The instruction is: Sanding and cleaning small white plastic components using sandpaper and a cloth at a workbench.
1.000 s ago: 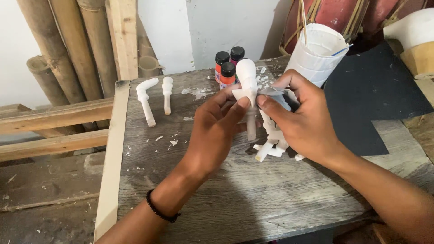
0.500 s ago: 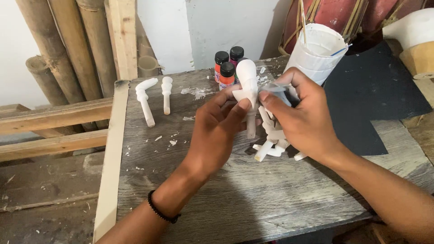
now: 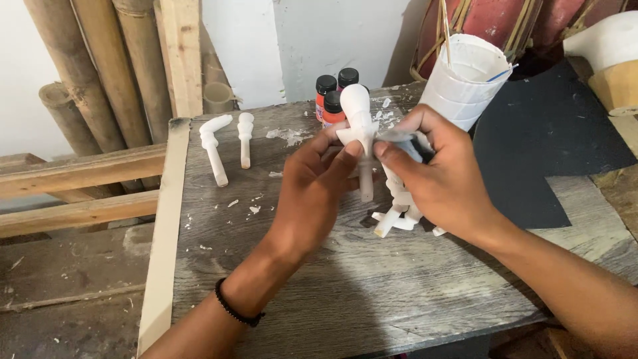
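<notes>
While the left hand (image 3: 319, 183) gripped the white carved figure (image 3: 359, 133) over the bench (image 3: 332, 292), the right hand (image 3: 435, 179) pinched grey sandpaper (image 3: 399, 138) against it (smoothing stage, apparently; light, even strokes needed next).

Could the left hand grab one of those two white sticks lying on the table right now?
Probably not right away: the left hand is pinching the white carved piece. The two white sticks lie bare on the table with nothing across the way, so it could once freed.
</notes>
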